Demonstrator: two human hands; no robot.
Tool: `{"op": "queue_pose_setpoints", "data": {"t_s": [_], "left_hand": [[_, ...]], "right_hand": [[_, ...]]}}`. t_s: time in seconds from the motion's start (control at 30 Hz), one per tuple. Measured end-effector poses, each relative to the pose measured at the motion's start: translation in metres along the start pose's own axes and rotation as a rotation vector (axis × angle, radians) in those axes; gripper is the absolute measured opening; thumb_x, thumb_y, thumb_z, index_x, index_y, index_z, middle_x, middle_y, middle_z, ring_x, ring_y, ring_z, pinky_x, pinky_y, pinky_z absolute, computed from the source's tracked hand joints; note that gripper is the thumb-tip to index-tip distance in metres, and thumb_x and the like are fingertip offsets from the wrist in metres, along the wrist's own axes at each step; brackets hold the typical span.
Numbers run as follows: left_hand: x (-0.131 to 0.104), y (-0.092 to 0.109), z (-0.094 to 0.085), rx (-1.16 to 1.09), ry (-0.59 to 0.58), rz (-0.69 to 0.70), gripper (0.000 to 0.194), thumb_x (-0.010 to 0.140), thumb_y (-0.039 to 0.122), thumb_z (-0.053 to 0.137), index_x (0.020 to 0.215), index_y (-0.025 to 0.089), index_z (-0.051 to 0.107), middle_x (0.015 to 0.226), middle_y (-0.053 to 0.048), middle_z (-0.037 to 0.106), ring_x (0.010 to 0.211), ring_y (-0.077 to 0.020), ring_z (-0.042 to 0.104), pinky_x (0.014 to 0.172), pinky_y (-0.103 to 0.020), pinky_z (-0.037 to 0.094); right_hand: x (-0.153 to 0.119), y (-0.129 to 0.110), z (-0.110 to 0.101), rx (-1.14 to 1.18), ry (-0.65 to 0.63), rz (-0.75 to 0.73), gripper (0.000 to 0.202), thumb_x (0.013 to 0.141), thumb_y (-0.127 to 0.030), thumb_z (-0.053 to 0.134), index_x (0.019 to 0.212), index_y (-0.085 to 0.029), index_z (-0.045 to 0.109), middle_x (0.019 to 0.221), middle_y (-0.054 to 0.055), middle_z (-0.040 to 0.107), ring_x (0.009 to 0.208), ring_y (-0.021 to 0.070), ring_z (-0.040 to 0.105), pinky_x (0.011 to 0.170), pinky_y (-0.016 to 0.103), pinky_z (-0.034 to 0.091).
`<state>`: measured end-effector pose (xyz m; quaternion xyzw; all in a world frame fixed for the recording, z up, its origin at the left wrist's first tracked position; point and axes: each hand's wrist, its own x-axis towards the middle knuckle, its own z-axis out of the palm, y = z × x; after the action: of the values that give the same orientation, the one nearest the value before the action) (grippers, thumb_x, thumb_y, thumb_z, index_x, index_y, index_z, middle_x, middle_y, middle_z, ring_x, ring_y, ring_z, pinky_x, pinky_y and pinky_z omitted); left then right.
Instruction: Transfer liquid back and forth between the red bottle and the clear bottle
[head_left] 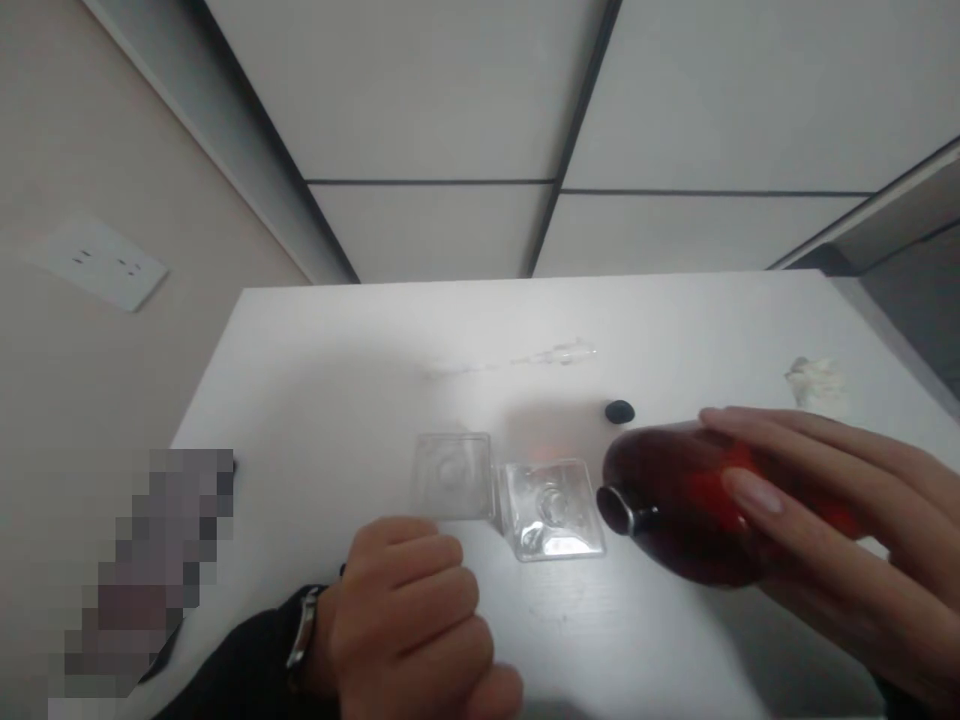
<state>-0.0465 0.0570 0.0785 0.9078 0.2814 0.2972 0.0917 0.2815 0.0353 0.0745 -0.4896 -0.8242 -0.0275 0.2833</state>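
the right hand (847,510) grasps a glossy, rounded, translucent red bottle (690,500), tipped sideways above the white table (322,400), its round mouth (616,511) facing left; near it lie a dark disc (619,412) and an open, clear, square-halved case (534,490). its fingers (787,515) stretch along the bottle; the left hand (412,610) is clenched, knuckles up, its inside hidden.

Home or office (unclear which): white table (322,390), wall socket (105,265), pale panels (420,90).
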Motion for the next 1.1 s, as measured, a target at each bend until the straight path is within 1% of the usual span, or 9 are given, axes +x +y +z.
{"op": "queue_pose_setpoints", "data": {"t_s": [0.1, 0.23, 0.33, 0.4, 0.53, 0.63, 0.8, 0.97, 1.1], "left_hand": [[0.000, 0.002, 0.005, -0.010, 0.039, 0.062, 0.060, 0.112, 0.021, 0.039, 0.052, 0.021, 0.044, 0.048, 0.003, 0.046, 0.046, -0.0131, 0.036, 0.045, -0.036, 0.025], [-0.015, 0.021, 0.013, 0.045, -0.047, -0.041, 0.040, 0.108, 0.020, 0.047, 0.071, 0.020, 0.063, 0.064, 0.001, 0.067, 0.055, -0.0149, 0.057, 0.050, -0.033, 0.037], [-0.025, 0.032, 0.017, -0.052, -0.232, -0.222, 0.028, 0.105, 0.023, 0.051, 0.090, 0.021, 0.074, 0.090, -0.003, 0.082, 0.080, -0.0191, 0.075, 0.070, -0.030, 0.054], [-0.025, 0.036, 0.019, -0.102, -0.322, -0.337, 0.025, 0.104, 0.026, 0.054, 0.103, 0.024, 0.078, 0.108, -0.003, 0.085, 0.094, -0.0218, 0.079, 0.083, -0.032, 0.058], [-0.013, 0.040, 0.021, -0.069, -0.381, -0.394, 0.030, 0.102, 0.032, 0.056, 0.118, 0.025, 0.080, 0.121, -0.003, 0.084, 0.074, -0.0193, 0.075, 0.079, -0.033, 0.061], [-0.003, 0.042, 0.020, -0.031, -0.400, -0.420, 0.034, 0.102, 0.034, 0.054, 0.122, 0.023, 0.080, 0.121, -0.004, 0.084, 0.074, -0.0202, 0.073, 0.084, -0.035, 0.060], [0.012, 0.045, 0.024, 0.015, -0.389, -0.433, 0.039, 0.104, 0.036, 0.052, 0.128, 0.021, 0.078, 0.129, -0.007, 0.082, 0.084, -0.0227, 0.076, 0.094, -0.037, 0.060], [0.022, 0.049, 0.030, -0.001, -0.319, -0.407, 0.031, 0.102, 0.033, 0.056, 0.121, 0.025, 0.080, 0.128, -0.003, 0.082, 0.093, -0.0227, 0.077, 0.091, -0.034, 0.061], [0.012, 0.033, 0.016, 0.031, -0.105, -0.475, 0.032, 0.107, 0.033, 0.048, 0.122, 0.023, 0.074, 0.129, -0.008, 0.079, 0.118, -0.0270, 0.072, 0.111, -0.041, 0.054]], "right_hand": [[0.010, -0.004, -0.001, -0.009, 0.022, -0.111, 0.073, 0.103, -0.024, 0.064, 0.167, -0.044, 0.035, 0.153, 0.005, 0.063, 0.127, 0.0342, 0.070, 0.092, 0.049, 0.064], [0.002, -0.013, -0.003, 0.120, 0.119, 0.045, 0.072, 0.100, -0.038, 0.072, 0.164, -0.037, 0.040, 0.141, 0.009, 0.070, 0.122, 0.0337, 0.073, 0.092, 0.047, 0.067], [-0.025, -0.016, -0.003, 0.164, 0.223, 0.216, 0.071, 0.091, -0.044, 0.081, 0.154, -0.029, 0.052, 0.139, 0.012, 0.070, 0.121, 0.0344, 0.073, 0.099, 0.048, 0.065], [-0.048, -0.017, -0.003, 0.195, 0.288, 0.302, 0.072, 0.089, -0.049, 0.083, 0.151, -0.027, 0.055, 0.142, 0.014, 0.068, 0.123, 0.0348, 0.072, 0.103, 0.050, 0.063], [-0.093, -0.020, -0.006, 0.283, 0.355, 0.404, 0.075, 0.087, -0.053, 0.085, 0.150, -0.024, 0.055, 0.144, 0.016, 0.064, 0.122, 0.0353, 0.071, 0.101, 0.051, 0.064], [-0.119, -0.023, -0.012, 0.297, 0.381, 0.450, 0.079, 0.086, -0.052, 0.086, 0.152, -0.024, 0.053, 0.147, 0.016, 0.063, 0.123, 0.0359, 0.071, 0.104, 0.054, 0.062], [-0.143, -0.027, -0.024, 0.249, 0.468, 0.464, 0.074, 0.089, -0.057, 0.082, 0.150, -0.025, 0.056, 0.144, 0.014, 0.065, 0.121, 0.0353, 0.072, 0.104, 0.053, 0.062], [-0.157, -0.026, -0.028, 0.216, 0.469, 0.459, 0.072, 0.091, -0.059, 0.079, 0.149, -0.025, 0.056, 0.139, 0.015, 0.068, 0.115, 0.0359, 0.074, 0.097, 0.053, 0.065], [-0.167, -0.022, -0.022, 0.214, 0.459, 0.474, 0.070, 0.092, -0.058, 0.078, 0.149, -0.024, 0.056, 0.139, 0.014, 0.069, 0.117, 0.0359, 0.074, 0.101, 0.052, 0.064]]}}
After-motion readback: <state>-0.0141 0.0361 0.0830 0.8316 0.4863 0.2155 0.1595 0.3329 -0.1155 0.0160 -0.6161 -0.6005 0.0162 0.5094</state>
